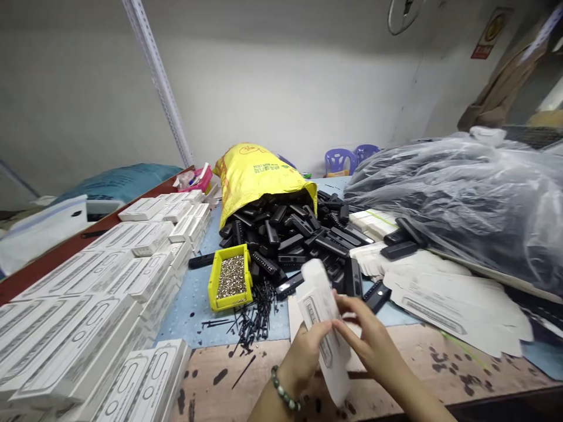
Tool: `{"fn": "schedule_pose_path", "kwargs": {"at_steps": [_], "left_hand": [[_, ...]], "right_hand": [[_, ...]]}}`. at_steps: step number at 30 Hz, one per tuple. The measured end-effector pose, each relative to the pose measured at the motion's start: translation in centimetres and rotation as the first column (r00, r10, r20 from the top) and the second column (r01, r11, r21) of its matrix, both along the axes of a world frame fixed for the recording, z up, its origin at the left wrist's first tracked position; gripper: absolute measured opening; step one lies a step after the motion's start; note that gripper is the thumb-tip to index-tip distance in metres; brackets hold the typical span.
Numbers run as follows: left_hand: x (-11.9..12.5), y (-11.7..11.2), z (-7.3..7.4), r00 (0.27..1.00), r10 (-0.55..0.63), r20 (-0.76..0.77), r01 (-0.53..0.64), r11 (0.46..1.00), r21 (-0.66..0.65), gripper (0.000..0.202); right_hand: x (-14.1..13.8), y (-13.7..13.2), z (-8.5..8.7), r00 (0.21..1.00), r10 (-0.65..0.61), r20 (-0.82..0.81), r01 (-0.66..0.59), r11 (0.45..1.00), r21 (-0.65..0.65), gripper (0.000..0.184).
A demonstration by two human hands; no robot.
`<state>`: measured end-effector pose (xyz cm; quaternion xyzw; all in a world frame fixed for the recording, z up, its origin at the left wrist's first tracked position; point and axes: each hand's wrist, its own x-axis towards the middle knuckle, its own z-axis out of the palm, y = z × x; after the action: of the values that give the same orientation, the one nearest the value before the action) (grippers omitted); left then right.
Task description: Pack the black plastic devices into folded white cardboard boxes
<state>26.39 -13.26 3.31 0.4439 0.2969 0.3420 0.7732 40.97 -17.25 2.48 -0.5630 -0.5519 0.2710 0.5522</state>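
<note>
Now between both hands: a white carton (316,302), tilted, top flap sticking up

Clamped on the carton from the left with the left hand (301,351), thumb across the printed front face, other fingers mostly hidden behind. Set against its right edge with the thumb and forefinger of the right hand (367,328), tips slightly parted; cannot tell whether pinching it or merely touching. Held leaning, top to the left, above the near strip of the worktable (224,378). Wearing a beaded bracelet (285,392) on the left wrist.

Backed, just beyond the carton, by a heap of black plastic cases (303,237), reaching out of the mouth of a yellow sack (264,176). Flanked on the left by a yellow bin (231,303) full of small metal pieces (232,275), with thin black strips (259,313) strewn close beside it. Flanked on the right by flat cartons (475,310), fanned out and overlapping.

Bordered farther left by stacked rows of white boxes (105,281). Bounded at far right by a big clear plastic bag (461,181), bulging with dark contents too unclear to name. Closed off behind by a pale wall (272,76), with purple chairs (339,158) in front of it.
</note>
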Motion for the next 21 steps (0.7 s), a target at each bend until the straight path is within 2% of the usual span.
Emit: {"fn": "schedule_pose_path", "kwargs": {"at_steps": [2, 3, 6, 10, 13, 15, 16, 18, 19, 20, 21], "left_hand": [[-1.5, -0.3, 0.4, 0.998, 0.053, -0.043, -0.051, 0.997, 0.058, 0.035], [-2.3, -0.5, 0.6, 0.996, 0.045, -0.078, -0.037, 0.994, 0.100, 0.034], [-4.3, -1.5, 1.1, 0.993, -0.061, -0.102, 0.074, 0.989, 0.128, 0.044], [-5.7, -2.5, 0.8, 0.989, -0.150, -0.002, 0.149, 0.980, 0.128, 0.054], [-6.3, -2.9, 0.9, 0.984, -0.175, -0.017, 0.176, 0.973, 0.147, 0.056], [-6.7, -3.0, 1.1, 0.990, -0.143, -0.003, 0.141, 0.975, 0.171, 0.058], [-6.9, -3.0, 1.2, 0.992, -0.123, 0.004, 0.120, 0.978, 0.172, 0.059], [-7.1, -3.0, 1.5, 0.993, -0.118, -0.006, 0.118, 0.980, 0.158, 0.061], [-7.1, -3.0, 1.6, 0.991, -0.131, -0.027, 0.134, 0.979, 0.156, 0.061], [-7.1, -3.0, 1.6, 0.987, -0.153, -0.053, 0.159, 0.974, 0.164, 0.060], [-7.0, -3.0, 1.6, 0.980, -0.185, -0.075, 0.196, 0.964, 0.180, 0.060]], "right_hand": [[-2.0, 0.0, 0.5, 0.973, -0.049, 0.226, -0.003, 0.975, 0.223, 0.050], [-2.4, 0.1, 0.9, 0.940, -0.023, 0.339, -0.080, 0.955, 0.286, 0.057], [-2.5, 0.0, 2.6, 0.813, 0.174, 0.557, -0.369, 0.892, 0.261, 0.063], [-2.3, -0.4, 5.0, 0.796, 0.344, 0.497, -0.486, 0.853, 0.187, 0.048], [-1.9, -0.8, 5.1, 0.778, 0.453, 0.434, -0.533, 0.843, 0.076, 0.047], [-1.7, -1.1, 4.0, 0.787, 0.511, 0.346, -0.538, 0.843, -0.023, 0.055], [-1.7, -1.2, 3.3, 0.827, 0.501, 0.255, -0.512, 0.859, -0.029, 0.058], [-2.1, -1.2, 2.1, 0.909, 0.415, -0.039, -0.414, 0.910, 0.020, 0.058], [-2.5, -1.1, 1.6, 0.899, 0.385, -0.211, -0.388, 0.921, 0.027, 0.057], [-3.1, -1.0, 1.3, 0.847, 0.385, -0.366, -0.410, 0.912, 0.010, 0.057], [-3.7, -0.8, 1.1, 0.775, 0.407, -0.484, -0.476, 0.879, -0.023, 0.056]]}}
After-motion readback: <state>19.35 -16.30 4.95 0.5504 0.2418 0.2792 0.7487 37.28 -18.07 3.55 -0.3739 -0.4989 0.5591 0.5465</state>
